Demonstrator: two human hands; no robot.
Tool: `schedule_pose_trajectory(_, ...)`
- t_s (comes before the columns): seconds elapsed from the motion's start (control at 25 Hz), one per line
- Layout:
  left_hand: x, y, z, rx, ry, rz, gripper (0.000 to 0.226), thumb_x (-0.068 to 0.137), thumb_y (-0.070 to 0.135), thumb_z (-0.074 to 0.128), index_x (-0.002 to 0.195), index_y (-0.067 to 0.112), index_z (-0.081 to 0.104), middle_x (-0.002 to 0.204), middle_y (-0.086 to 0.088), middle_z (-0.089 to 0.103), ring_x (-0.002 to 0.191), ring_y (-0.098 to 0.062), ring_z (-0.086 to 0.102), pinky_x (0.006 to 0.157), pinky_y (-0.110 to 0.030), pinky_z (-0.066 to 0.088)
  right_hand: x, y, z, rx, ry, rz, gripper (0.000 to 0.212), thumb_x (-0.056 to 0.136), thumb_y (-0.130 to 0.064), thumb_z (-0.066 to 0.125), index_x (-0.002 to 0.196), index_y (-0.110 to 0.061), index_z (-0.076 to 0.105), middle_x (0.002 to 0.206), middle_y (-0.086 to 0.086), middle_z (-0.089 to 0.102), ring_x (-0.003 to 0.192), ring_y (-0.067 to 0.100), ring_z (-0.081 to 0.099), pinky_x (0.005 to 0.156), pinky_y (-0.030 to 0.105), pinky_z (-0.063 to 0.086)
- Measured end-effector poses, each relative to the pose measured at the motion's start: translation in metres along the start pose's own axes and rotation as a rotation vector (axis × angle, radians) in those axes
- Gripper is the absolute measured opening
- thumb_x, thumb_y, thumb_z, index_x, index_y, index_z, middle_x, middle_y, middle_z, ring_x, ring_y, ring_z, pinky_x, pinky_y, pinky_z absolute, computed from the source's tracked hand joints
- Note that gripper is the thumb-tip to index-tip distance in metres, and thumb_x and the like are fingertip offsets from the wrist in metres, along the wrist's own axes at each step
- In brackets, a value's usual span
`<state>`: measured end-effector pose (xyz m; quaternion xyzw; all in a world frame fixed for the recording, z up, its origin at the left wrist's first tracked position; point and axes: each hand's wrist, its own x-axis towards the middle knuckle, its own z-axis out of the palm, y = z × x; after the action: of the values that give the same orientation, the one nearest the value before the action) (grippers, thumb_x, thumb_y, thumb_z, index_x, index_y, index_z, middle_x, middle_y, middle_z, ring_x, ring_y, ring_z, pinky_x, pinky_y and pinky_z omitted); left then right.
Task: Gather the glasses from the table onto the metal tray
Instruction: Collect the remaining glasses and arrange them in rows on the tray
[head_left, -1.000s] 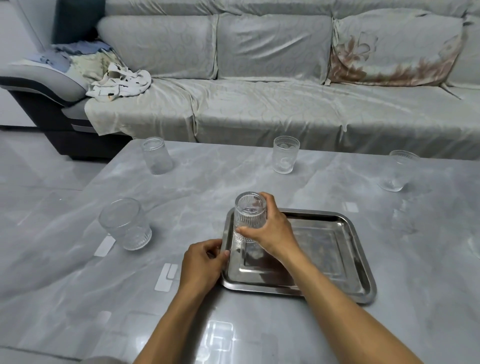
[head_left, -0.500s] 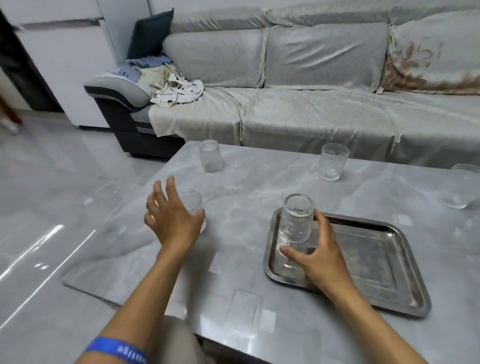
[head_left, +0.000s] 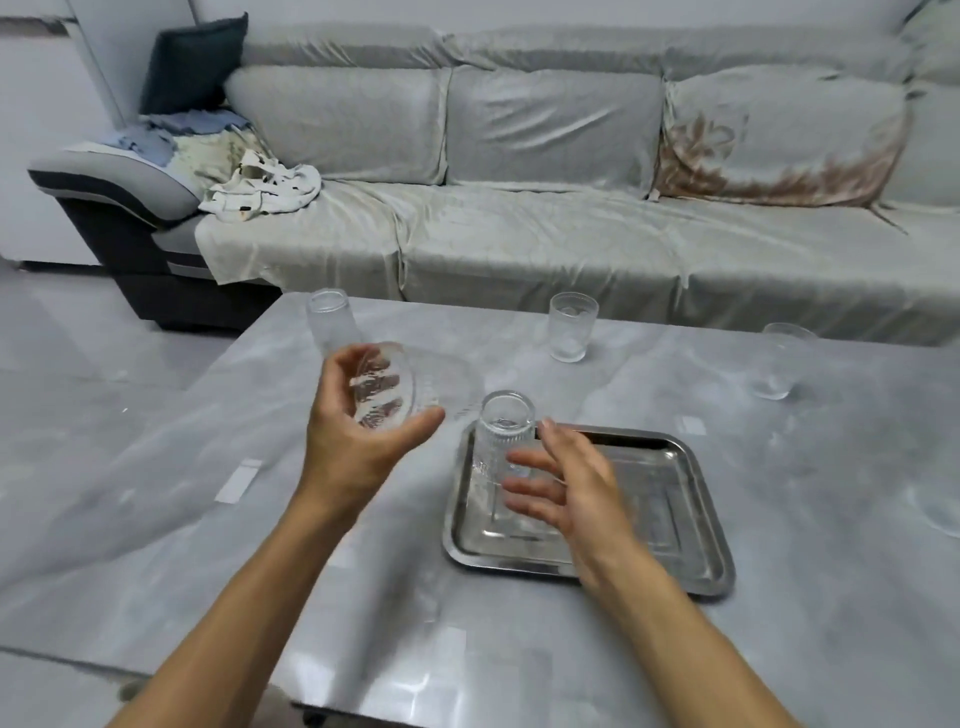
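A square metal tray (head_left: 696, 561) lies on the grey marble table (head_left: 779, 597). One ribbed glass (head_left: 505, 431) stands upright in the tray's far left corner. My right hand (head_left: 566, 488) hovers just right of that glass with fingers spread, holding nothing. My left hand (head_left: 358, 441) is lifted above the table left of the tray and grips a second ribbed glass (head_left: 387, 387), tilted on its side. Three more glasses stand on the table: far left (head_left: 330, 319), far middle (head_left: 570, 327), far right (head_left: 779, 361).
A grey covered sofa (head_left: 519, 234) runs along the table's far side, with a cushion and crumpled cloths at its left end. The table's left edge drops to a shiny tiled floor (head_left: 78, 364). Pale tape strips (head_left: 238, 483) mark the tabletop.
My left hand has picked the near-left glass up off the table and carried it toward the tray. My right hand has let go of the glass on the tray and opened.
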<state>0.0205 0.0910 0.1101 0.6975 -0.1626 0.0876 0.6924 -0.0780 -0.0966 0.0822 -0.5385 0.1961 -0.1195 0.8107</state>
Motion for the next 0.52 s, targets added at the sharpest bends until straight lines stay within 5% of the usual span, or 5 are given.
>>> schedule_pose_trajectory(0.08,-0.015,0.015,0.047,-0.014,-0.211,0.082,0.076,0.053,0.029,0.090,0.118,0.025,0.050,0.109,0.015,0.062,0.104,-0.013,0.064,0.086,-0.027,0.053,-0.003,-0.015,0.004,0.332,-0.163,0.253,0.058,0.074,-0.051,0.075,0.112,-0.008,0.067,0.111,0.019,0.071,0.097,0.035,0.070,0.080,0.044,0.060)
schedule_pose_trajectory(0.24,-0.021,0.007,0.094,0.141,-0.469,0.083,0.082,0.059,0.033,0.090,0.128,0.025,0.046,0.122,0.007,0.059,0.113,-0.007,0.056,0.097,-0.028,0.048,0.007,-0.027,-0.021,0.506,-0.027,0.184,0.056,0.074,-0.033,0.078,0.119,-0.002,0.065,0.116,0.020,0.071,0.107,0.033,0.068,0.097,0.044,0.052)
schedule_pose_trajectory(0.4,0.008,-0.024,0.085,0.677,-0.472,0.227,0.073,0.073,0.042,0.077,0.137,0.026,0.044,0.141,0.004,0.049,0.127,-0.012,0.043,0.103,-0.024,0.034,0.033,-0.033,-0.062,-0.156,0.266,-0.098,0.066,0.065,-0.026,0.087,0.122,-0.017,0.055,0.115,0.006,0.069,0.101,0.026,0.068,0.083,0.037,0.056)
schedule_pose_trajectory(0.52,0.019,-0.043,0.081,0.874,-0.460,0.233,0.060,0.075,0.035,0.076,0.130,0.023,0.056,0.139,0.005,0.053,0.126,-0.016,0.047,0.098,-0.031,0.040,0.055,-0.023,-0.068,-0.706,0.227,-0.228,0.076,0.059,-0.032,0.091,0.120,-0.028,0.046,0.113,-0.006,0.061,0.099,0.016,0.061,0.072,0.022,0.046)
